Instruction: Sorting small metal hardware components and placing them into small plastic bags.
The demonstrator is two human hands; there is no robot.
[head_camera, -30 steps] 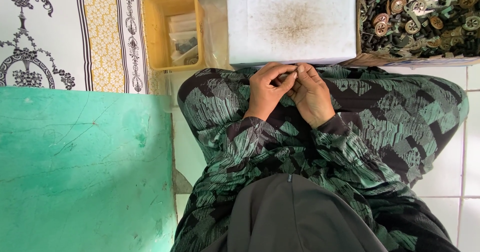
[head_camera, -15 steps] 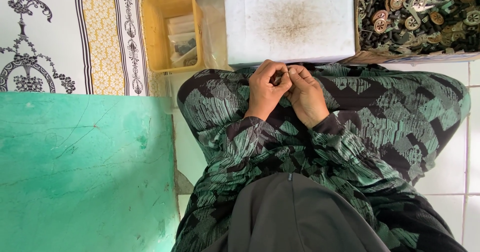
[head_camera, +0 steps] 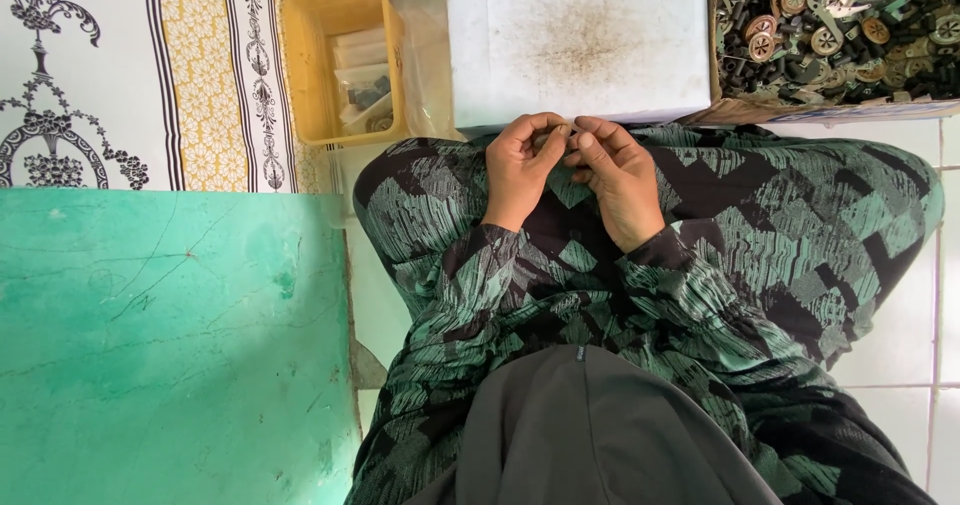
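Note:
My left hand and my right hand meet over my lap, just below the near edge of a white stained block. Their fingertips pinch together around a small part that is mostly hidden between them; its shape cannot be made out. Both wrists rest on my green and black patterned clothing.
A yellow plastic bin with small bagged items stands left of the white block. A tray of several small dark and brass-coloured parts lies at the top right. A green surface fills the left, a patterned cloth above it, white tiles to the right.
Both hands have stayed together in my lap, with only small finger movements around the pinched part. The view has shifted slightly.

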